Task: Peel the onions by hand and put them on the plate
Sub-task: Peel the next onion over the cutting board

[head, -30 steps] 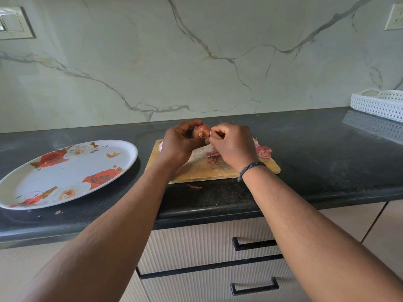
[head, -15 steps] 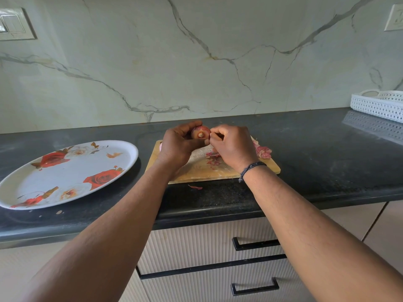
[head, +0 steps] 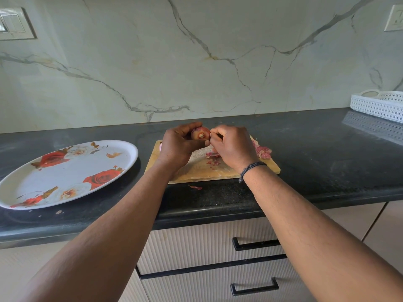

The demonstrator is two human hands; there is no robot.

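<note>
A: Head view: the left hand (head: 177,147) cups the onion (head: 200,133) over the far edge of the cutting board (head: 202,168), its grip closed round the bulb with the root end turned toward the person, probably so the skin's edge shows.

B: And the right hand (head: 234,147)?

A: At the onion's three o'clock, fingertips pinched at its skin; that grip looks closed on the peel. Loose peels (head: 263,151) lie on the board beneath, so scraps fall there.

B: Room to move?

A: The plate (head: 26,188) sits at nine o'clock on the tabletop (head: 327,162), bare of onions, just beside the board; the path looks open.
</note>
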